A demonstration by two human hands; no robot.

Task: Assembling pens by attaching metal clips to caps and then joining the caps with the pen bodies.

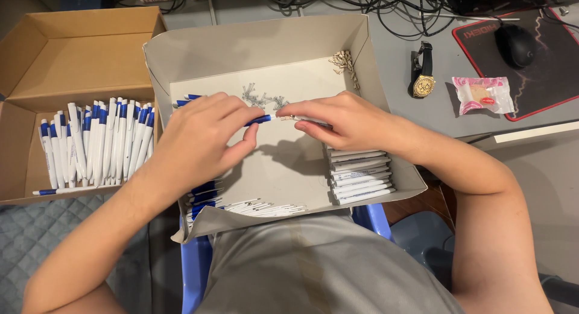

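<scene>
Both my hands hover over a shallow grey cardboard box (pixel 181 54) on my lap. My left hand (pixel 202 139) pinches the blue end piece (pixel 260 119) of a pen. My right hand (pixel 347 122) grips the white barrel of that same pen, mostly hidden under its fingers. The two parts meet between my fingertips. Inside the box lie a pile of small metal springs (pixel 263 99), a heap of tiny beige parts (pixel 345 62), white barrels (pixel 360 175) stacked at the right, blue pieces (pixel 202 196) at the left and thin white refills (pixel 265 208) along the near edge.
A brown cardboard box (pixel 36 54) at the left holds several finished blue-and-white pens (pixel 96 142). On the grey desk at the right lie a wristwatch (pixel 423 79), a wrapped pink snack (pixel 482 95), a black mouse (pixel 515 44) on a dark mouse pad, and tangled cables (pixel 374 0).
</scene>
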